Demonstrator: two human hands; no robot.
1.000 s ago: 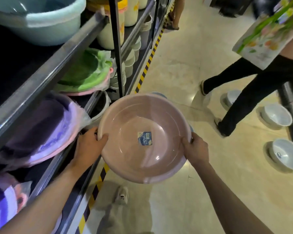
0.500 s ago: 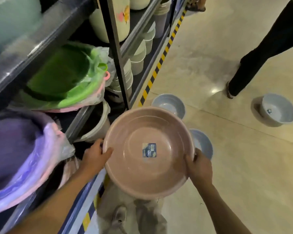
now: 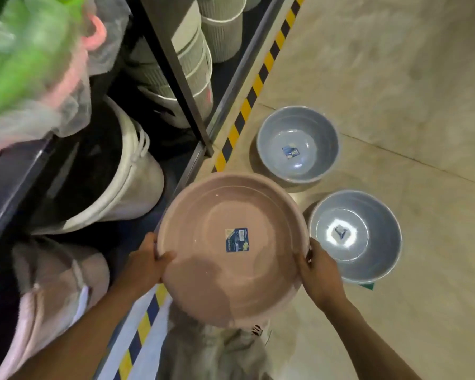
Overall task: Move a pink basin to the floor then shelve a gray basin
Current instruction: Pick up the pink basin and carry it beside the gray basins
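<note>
Both hands clasp the pink basin [image 3: 232, 249] by its rim: the left hand [image 3: 148, 263] grips the lower-left edge with the thumb hooked over the lip and inside; the right hand [image 3: 320, 272] pinches the opposite edge, fingers wrapped under. The basin sits at the lower centre of the frame, mouth up, tilted slightly toward the camera, above the person's legs and the striped hazard tape [image 3: 254, 87] that runs along the foot of the shelving [image 3: 176, 69]; whether its base touches the floor [image 3: 395, 78] cannot be told.

Just right of it stand two gray basins, the nearer gray basin [image 3: 355, 235] close beside the right hand and the farther gray basin [image 3: 298, 144] above it toward centre frame; both rest on the floor.

The likely trouble, as I judge it: the pink rim could knock the nearer gray basin on the way down, since little gap shows between them; set too far left, it would straddle the shelf base and rock; the slick plastic could slip from a thumb-only hold.

A blue sticker [image 3: 237, 239] sits in the pink basin's middle; similar labels mark the gray ones; none of the print is legible.
</note>
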